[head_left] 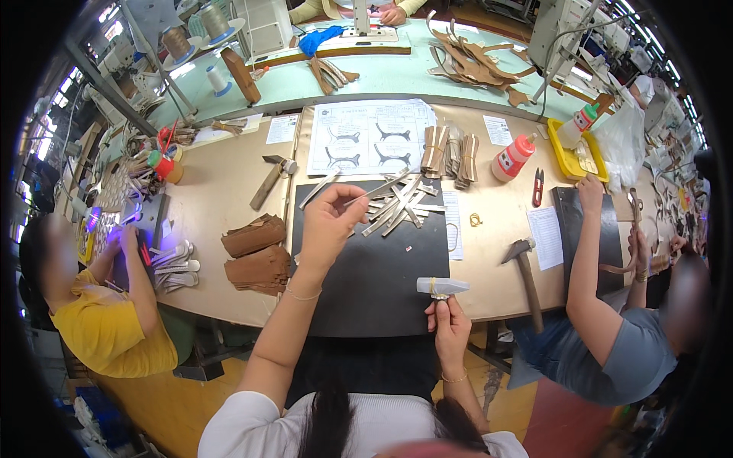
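1. One view only, the head camera, and from my remote seat I look down on two bare hands over a dark rectangular work mat (374, 282) lying on a tan desk (214, 198).
2. My left hand (330, 221) is raised above the mat's upper left part, its grip pinched together on a thin silver-grey strip (379, 189) that slants up and to the right; I judge it is held by one end so that the rest stays free.
3. My right hand (450, 324) sits at the mat's near right edge, its grip clamped on a small pale-grey flat piece with a yellowish band (441, 286), held level out in front of the fingers, probably to keep it in sight.
4. A loose pile of similar silver-grey strips (401, 206) lies crossed on the mat's far edge, near the left hand.
5. Brown folded leather stacks (256, 256) lie left of the mat; a steel hammer with a wooden handle (525, 275) lies to its right.
6. Co-workers sit on both sides, their hands at their own work.
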A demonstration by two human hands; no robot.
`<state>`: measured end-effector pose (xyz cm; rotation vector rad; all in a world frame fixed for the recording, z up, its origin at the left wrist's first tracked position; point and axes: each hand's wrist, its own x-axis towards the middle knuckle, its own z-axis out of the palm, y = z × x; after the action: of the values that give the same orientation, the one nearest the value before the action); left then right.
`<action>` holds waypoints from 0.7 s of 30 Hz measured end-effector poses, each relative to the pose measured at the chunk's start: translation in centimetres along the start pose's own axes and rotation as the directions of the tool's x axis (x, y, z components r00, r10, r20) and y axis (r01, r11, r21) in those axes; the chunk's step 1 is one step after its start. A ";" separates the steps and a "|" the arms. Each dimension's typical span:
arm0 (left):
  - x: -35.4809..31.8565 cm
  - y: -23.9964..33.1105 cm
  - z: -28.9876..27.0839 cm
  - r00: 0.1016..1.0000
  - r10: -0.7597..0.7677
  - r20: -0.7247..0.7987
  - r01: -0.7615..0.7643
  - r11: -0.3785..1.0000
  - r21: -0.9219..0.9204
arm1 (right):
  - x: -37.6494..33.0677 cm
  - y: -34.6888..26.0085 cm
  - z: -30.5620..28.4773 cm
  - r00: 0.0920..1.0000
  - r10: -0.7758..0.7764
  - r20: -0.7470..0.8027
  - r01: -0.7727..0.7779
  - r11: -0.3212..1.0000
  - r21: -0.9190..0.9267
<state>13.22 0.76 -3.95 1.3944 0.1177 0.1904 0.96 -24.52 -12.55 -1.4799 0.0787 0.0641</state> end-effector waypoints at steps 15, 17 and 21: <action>1.1 -1.6 -1.9 0.914 -0.318 0.254 0.394 0.533 -0.749 | -0.2 0.0 -0.3 1.000 0.005 -0.013 -0.007 0.992 -0.126; 1.3 -1.9 -1.7 0.930 -0.185 0.318 0.367 0.537 -0.760 | -0.3 0.0 -0.1 0.998 0.027 -0.058 -0.030 0.998 -0.062; 1.9 -1.4 -1.6 0.962 -0.160 0.221 0.272 0.638 -0.721 | 0.1 -0.2 0.3 0.998 -0.054 0.009 0.055 0.995 -0.082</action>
<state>14.84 2.49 -5.57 0.5405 0.0766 -0.0684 1.13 -24.29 -12.36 -1.5630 0.0302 0.0285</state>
